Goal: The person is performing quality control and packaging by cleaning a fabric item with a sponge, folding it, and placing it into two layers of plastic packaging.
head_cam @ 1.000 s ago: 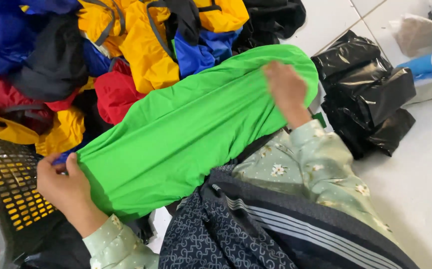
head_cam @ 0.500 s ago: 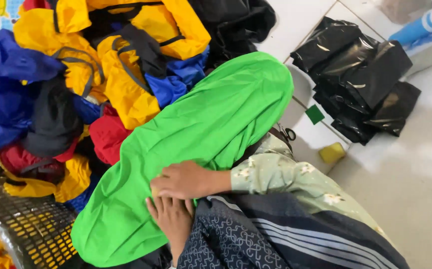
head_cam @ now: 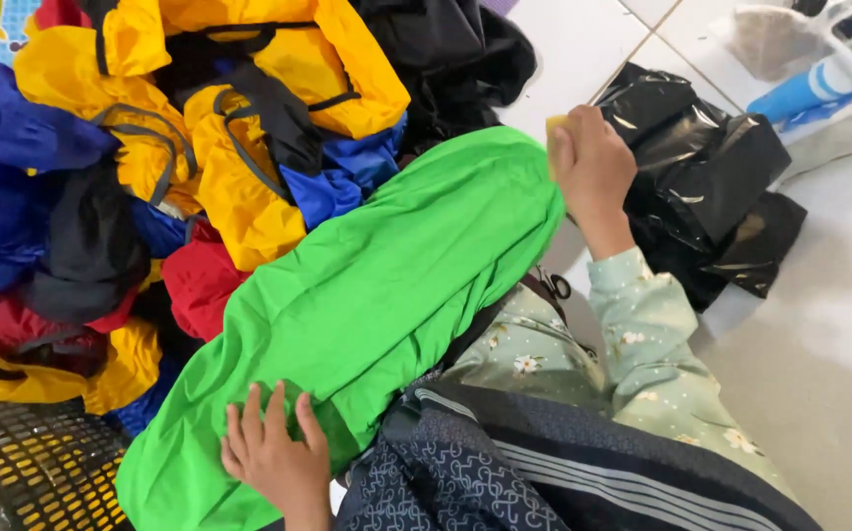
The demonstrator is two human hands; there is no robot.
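Two hands on one green garment [head_cam: 367, 295]: it lies stretched diagonally across your lap, from the lower left near the black-and-yellow mesh basket [head_cam: 23, 462] up to the right edge of the clothes pile. Your left hand [head_cam: 273, 457] rests flat on the lower end, fingers spread and pressing the cloth down, not pinching. Your right hand [head_cam: 593, 162] is at the upper end, fingers curled together around the rounded fold; a small yellow object [head_cam: 554, 126] shows at the fingertips, and you cannot tell from this view what it is. Judgement: the fabric looks thin, light, soft and slightly slick, with smooth broad creases, so it should slide and sag if held at one point; take it by the two ends or along a hem, with a full pinch. Beyond it sits a heap of yellow, blue, red and black garments [head_cam: 200, 147], similarly sheeny and limp. Crinkled glossy black plastic bags [head_cam: 711, 157] lie on the white tiled floor [head_cam: 583, 49] to your right.
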